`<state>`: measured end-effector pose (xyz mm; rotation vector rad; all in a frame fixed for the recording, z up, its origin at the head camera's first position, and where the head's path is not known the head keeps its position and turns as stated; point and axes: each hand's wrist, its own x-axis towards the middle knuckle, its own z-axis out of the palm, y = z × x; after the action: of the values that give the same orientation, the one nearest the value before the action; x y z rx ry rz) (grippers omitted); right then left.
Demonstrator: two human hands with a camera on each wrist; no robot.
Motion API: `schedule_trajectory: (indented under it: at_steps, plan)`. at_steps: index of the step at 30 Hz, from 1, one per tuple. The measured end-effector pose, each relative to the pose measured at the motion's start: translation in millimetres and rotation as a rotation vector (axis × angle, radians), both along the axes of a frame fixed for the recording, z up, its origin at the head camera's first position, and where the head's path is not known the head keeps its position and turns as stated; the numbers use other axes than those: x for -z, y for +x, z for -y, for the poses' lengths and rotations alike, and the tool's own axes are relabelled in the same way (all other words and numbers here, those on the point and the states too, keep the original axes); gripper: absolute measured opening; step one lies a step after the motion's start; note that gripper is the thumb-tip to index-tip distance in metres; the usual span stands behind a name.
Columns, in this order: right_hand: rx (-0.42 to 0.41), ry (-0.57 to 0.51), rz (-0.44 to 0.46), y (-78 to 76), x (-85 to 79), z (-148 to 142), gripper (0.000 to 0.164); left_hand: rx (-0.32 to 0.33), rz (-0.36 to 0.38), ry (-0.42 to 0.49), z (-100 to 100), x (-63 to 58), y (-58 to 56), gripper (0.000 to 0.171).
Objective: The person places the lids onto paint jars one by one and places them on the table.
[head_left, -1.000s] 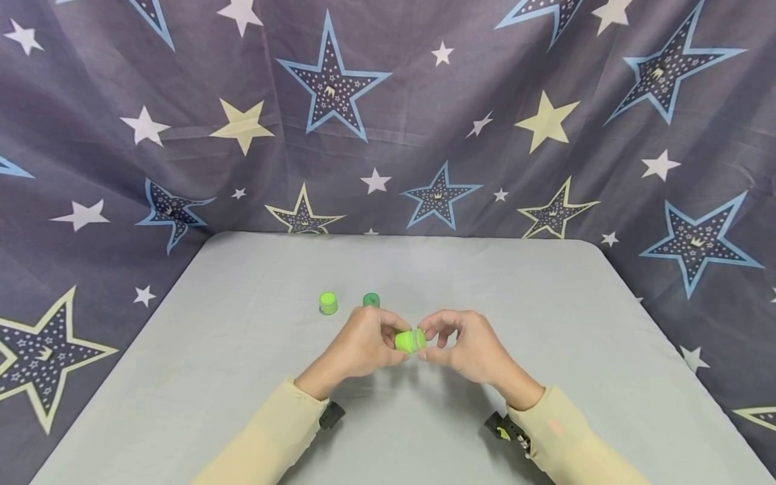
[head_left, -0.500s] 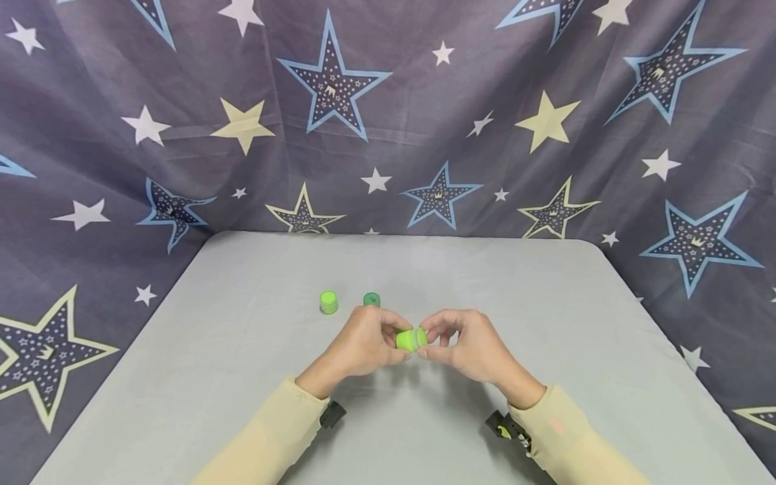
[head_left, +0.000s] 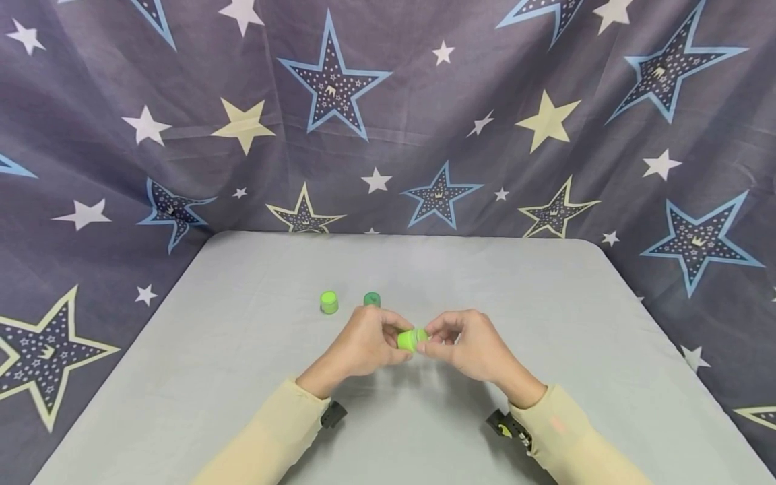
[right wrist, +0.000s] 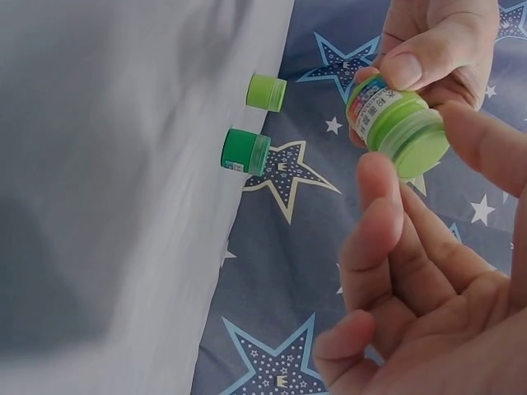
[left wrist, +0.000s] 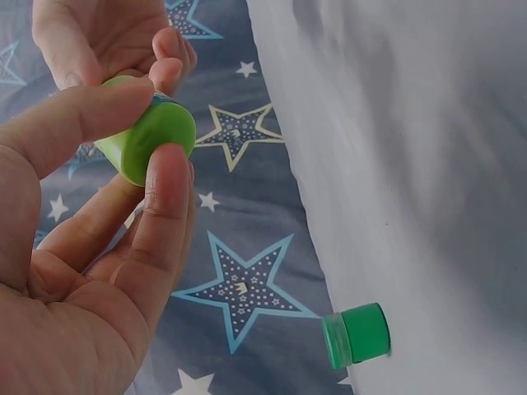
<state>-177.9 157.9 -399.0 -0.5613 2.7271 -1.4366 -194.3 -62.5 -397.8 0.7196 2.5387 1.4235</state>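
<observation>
My left hand pinches a small light green jar by its base, between thumb and fingers, and holds it tipped sideways above the table. A printed label runs round the jar's side in the right wrist view. The lid, with a paler see-through rim, faces my right hand. Thumb and fingertips of that hand grip the lid from opposite sides. In the left wrist view the jar's smooth bottom shows between my left thumb and fingers.
Behind my left hand stands a dark green jar, upright and partly covered by the hand in the head view. Farther left is a second light green jar. A star-patterned cloth hangs behind the grey-covered table.
My right thumb and fingers have drawn in closer round the lid. Held jar and left hand have barely shifted; the two standing jars stay put.
</observation>
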Motion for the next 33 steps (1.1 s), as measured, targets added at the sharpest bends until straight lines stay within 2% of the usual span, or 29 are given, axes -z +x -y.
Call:
schedule_trajectory:
  at_steps: [7, 19, 26, 29, 33]
  plan:
    - [0.005, 0.037, 0.016, -0.2, -0.2, -0.2, 0.018, 0.006, -0.011, -0.001, -1.2, -0.3, 1.0, 0.03]
    - [0.008, 0.103, 0.035, -1.5, -1.3, -1.7, 0.029, 0.01, -0.004, -0.007, -2.0, -1.0, 2.1, 0.031]
    - [0.032, 0.093, -0.036, -3.6, -1.7, -5.8, 0.025, 0.016, -0.015, -0.005, -1.7, -0.8, 2.0, 0.031]
    - [-0.004, 0.06, -0.084, -4.0, -2.0, -7.0, 0.017, 0.015, -0.019, -0.006, -1.5, -0.7, 1.9, 0.03]
    - [-0.095, 0.018, -0.125, -3.0, -3.1, -7.8, 0.032, 0.013, -0.023, -0.002, -1.4, -0.4, 1.5, 0.03]
